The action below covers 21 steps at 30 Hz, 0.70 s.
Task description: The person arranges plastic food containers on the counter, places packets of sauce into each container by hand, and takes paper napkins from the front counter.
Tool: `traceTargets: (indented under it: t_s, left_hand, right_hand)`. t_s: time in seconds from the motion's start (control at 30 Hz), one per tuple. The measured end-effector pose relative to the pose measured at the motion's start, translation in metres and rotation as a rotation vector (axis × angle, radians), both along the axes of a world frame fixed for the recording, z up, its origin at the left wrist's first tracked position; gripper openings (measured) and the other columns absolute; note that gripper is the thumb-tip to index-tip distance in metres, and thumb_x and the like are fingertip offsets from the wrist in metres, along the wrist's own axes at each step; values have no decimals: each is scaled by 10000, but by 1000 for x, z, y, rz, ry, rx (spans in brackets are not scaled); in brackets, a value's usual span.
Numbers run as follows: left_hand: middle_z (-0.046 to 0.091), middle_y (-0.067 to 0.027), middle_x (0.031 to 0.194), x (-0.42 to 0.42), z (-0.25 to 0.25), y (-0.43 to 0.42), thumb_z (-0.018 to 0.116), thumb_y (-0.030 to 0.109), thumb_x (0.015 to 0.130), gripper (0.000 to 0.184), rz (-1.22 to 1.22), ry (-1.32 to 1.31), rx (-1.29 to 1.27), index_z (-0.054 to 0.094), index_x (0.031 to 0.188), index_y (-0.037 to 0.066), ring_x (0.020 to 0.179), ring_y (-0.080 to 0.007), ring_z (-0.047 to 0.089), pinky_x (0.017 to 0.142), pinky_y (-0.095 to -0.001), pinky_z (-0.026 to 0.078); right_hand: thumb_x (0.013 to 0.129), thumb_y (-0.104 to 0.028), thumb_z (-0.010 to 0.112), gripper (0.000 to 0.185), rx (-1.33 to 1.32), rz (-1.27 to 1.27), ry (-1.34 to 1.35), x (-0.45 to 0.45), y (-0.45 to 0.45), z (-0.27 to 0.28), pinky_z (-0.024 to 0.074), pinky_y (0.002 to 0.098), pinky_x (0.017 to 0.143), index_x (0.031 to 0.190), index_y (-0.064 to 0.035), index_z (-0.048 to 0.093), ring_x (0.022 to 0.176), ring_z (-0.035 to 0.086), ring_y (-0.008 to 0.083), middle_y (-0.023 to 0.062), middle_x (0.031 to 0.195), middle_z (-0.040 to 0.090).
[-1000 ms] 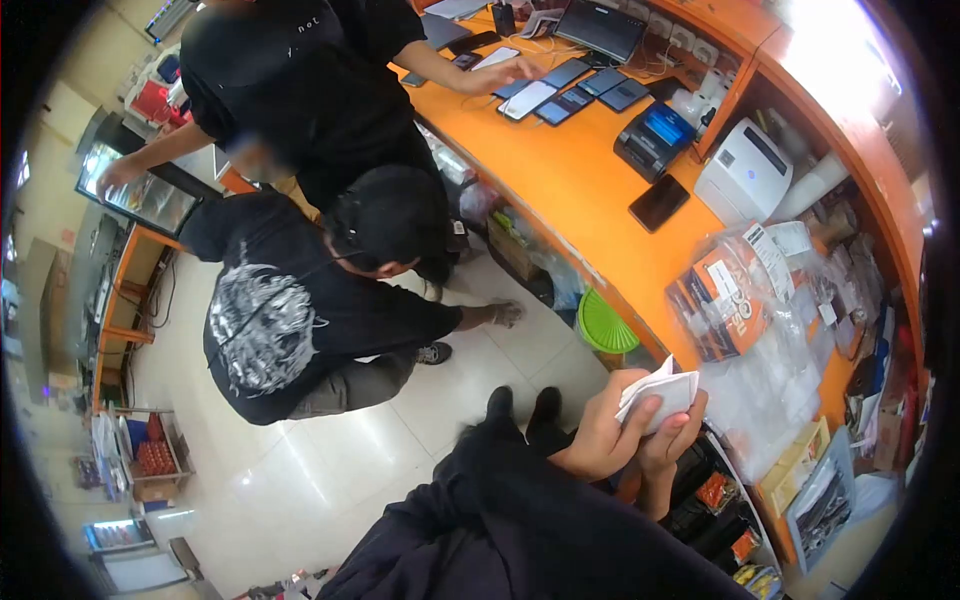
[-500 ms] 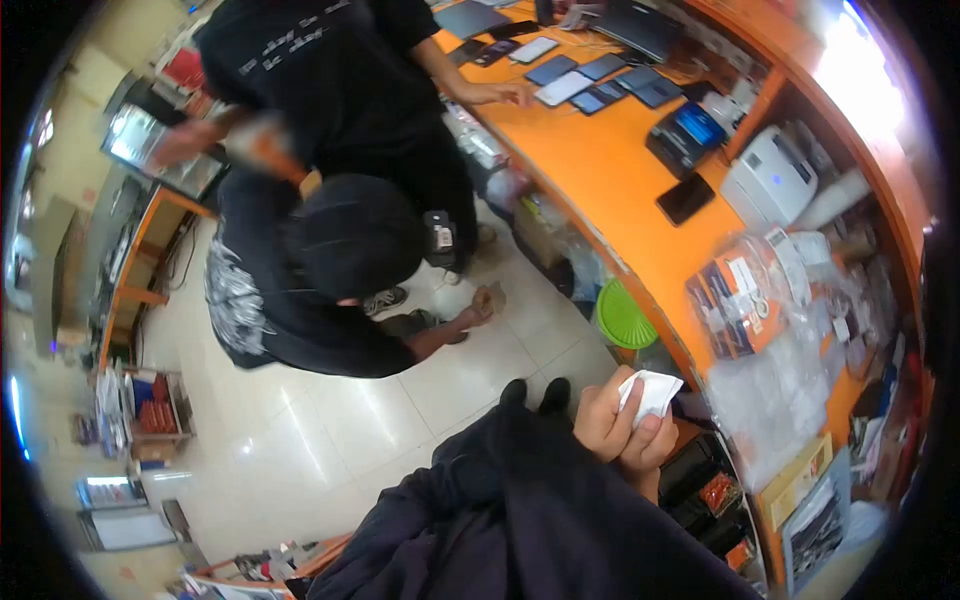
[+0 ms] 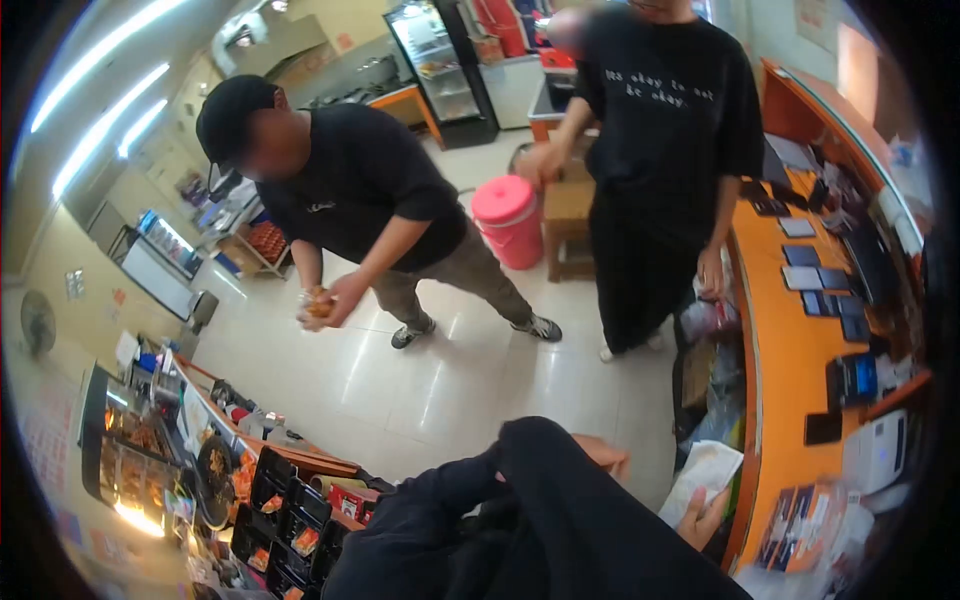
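My right hand (image 3: 704, 519) grips a white paper packet (image 3: 702, 478) by its lower edge, thumb across the front. The packet looks flat and oblong, with faint marks on it; whether it is a bag or folded sheets I cannot tell. It is beside the edge of the orange counter (image 3: 775, 330). My left hand (image 3: 603, 456) shows past my dark sleeve, fingers stretched toward the packet but apart from it, and nothing shows in them. Part of that hand is hidden by the sleeve.
A person in a cap (image 3: 370, 170) stands ahead, holding a small wrapped item (image 3: 318, 303). Another person in black (image 3: 665, 130) stands by the counter, where several phones (image 3: 800, 277) lie. A pink bucket (image 3: 507, 222) is behind them. Black trays (image 3: 305, 525) are at lower left.
My view has swung up and left. My left hand has let go of the white paper, which now looks larger and unfolded in my right hand. The bent-over person in the cap has straightened up.
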<state>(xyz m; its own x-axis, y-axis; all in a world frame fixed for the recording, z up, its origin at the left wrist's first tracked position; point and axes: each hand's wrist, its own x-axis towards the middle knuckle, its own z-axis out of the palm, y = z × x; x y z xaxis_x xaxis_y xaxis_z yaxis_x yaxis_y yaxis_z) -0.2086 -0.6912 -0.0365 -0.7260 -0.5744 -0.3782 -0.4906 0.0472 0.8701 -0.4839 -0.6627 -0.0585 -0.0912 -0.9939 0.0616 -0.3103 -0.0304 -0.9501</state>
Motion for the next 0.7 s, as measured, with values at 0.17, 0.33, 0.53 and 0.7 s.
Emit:
traceTargets:
  t_s: [0.17, 0.33, 0.53, 0.7]
  left_hand:
    - [575, -87, 910, 46, 6, 26, 554, 333, 934, 387, -154, -114, 75, 480, 1211, 73, 802, -235, 578, 727, -364, 467]
    - [566, -56, 889, 66, 40, 42, 519, 288, 943, 292, -204, -72, -9, 519, 1172, 106, 781, -216, 554, 715, -371, 468]
    - [554, -18, 864, 99, 162, 62, 475, 235, 955, 213, -652, 460, -498, 566, 1125, 146, 757, -193, 527, 701, -379, 469]
    - [545, 13, 843, 52, 195, 25, 440, 190, 964, 206, -822, 1618, -630, 605, 1086, 180, 736, -175, 504, 689, -386, 470]
  right_hand:
    - [984, -202, 491, 406, -46, -40, 134, -6, -5, -37, 427, 402, 904, 1245, 104, 438, 1036, 572, 324, 266, 1097, 588]
    - [971, -206, 475, 272, -81, -17, 75, 8, -11, 0, 428, 437, 789, 1062, 51, 483, 874, 556, 411, 245, 938, 574]
    - [1003, -260, 437, 290, -51, -18, 44, 9, -19, 36, 419, 433, 693, 943, 22, 461, 776, 548, 391, 235, 815, 549]
    - [1007, -219, 464, 244, -176, -6, 28, 18, -30, 85, 396, 399, 598, 933, 13, 474, 642, 476, 268, 183, 727, 464]
